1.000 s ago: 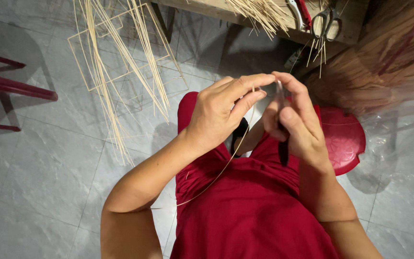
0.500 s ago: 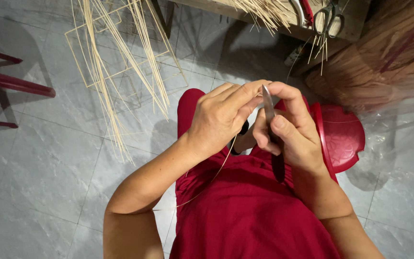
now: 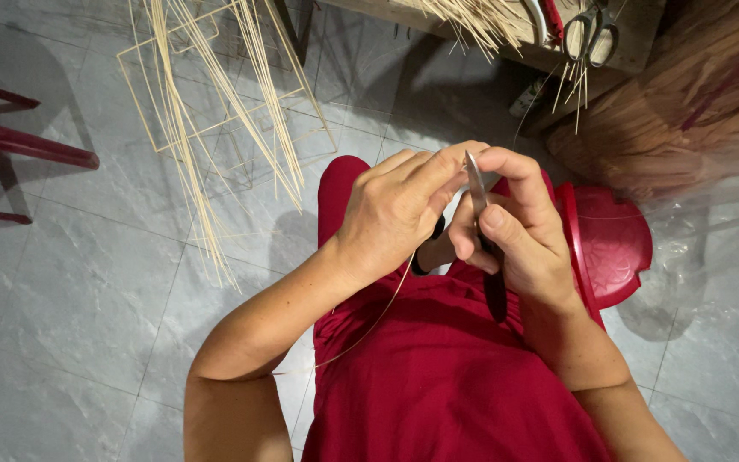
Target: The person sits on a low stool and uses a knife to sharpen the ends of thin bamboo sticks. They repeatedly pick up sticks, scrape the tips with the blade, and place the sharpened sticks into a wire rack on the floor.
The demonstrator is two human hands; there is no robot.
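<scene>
The knife (image 3: 476, 184) has a shiny grey blade and a black handle. The thin strip (image 3: 369, 329) running down from the hands is pale yellow. The clothes (image 3: 438, 376) are deep red, plain, with no pattern. The plastic stool (image 3: 613, 244) is bright red too. The floor (image 3: 70, 274) is grey tile with soft cloudy white marks and thin dark lines between the tiles. The long sticks (image 3: 190, 128) are pale yellow, like straw, and so is the stick frame (image 3: 241, 111) lying on the floor. The scissors (image 3: 592, 34) have dark grey handles. The big bundle (image 3: 686, 111) at the top corner is brown with a few dark red streaks. The chair legs (image 3: 10, 145) at the side are dark red.
</scene>
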